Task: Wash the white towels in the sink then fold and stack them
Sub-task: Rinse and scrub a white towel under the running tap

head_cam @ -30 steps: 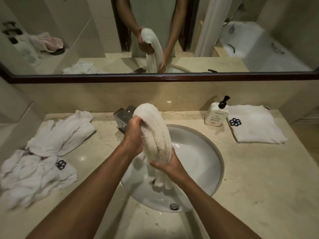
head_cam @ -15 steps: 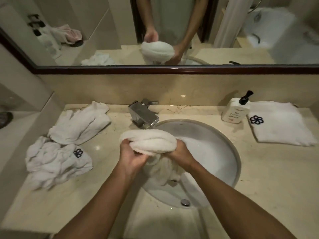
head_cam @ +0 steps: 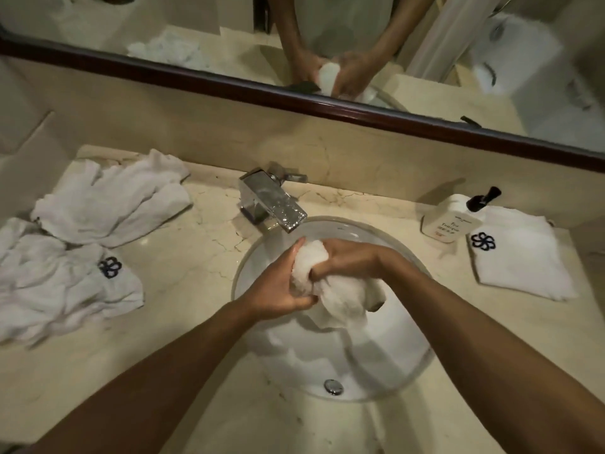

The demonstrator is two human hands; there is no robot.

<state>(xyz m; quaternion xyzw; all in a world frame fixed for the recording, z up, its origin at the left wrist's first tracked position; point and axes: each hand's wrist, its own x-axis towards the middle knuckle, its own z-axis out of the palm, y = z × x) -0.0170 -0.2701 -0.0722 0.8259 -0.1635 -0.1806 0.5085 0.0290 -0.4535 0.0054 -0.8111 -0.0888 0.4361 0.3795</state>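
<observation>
Head view: since half a second ago you lower bunched white terry towel (head_cam: pixel 327 290) from above rim into round white basin sink (head_cam: pixel 386 375), just below square chrome faucet (head_cam: pixel 273 203). Your left hand (head_cam: pixel 278 288) grips towel's near-left side, fingers curled round it. Your right hand (head_cam: pixel 348 262) clamps its top from right. Towel squeezed between both hands, tail trailing down into bowl.
</observation>
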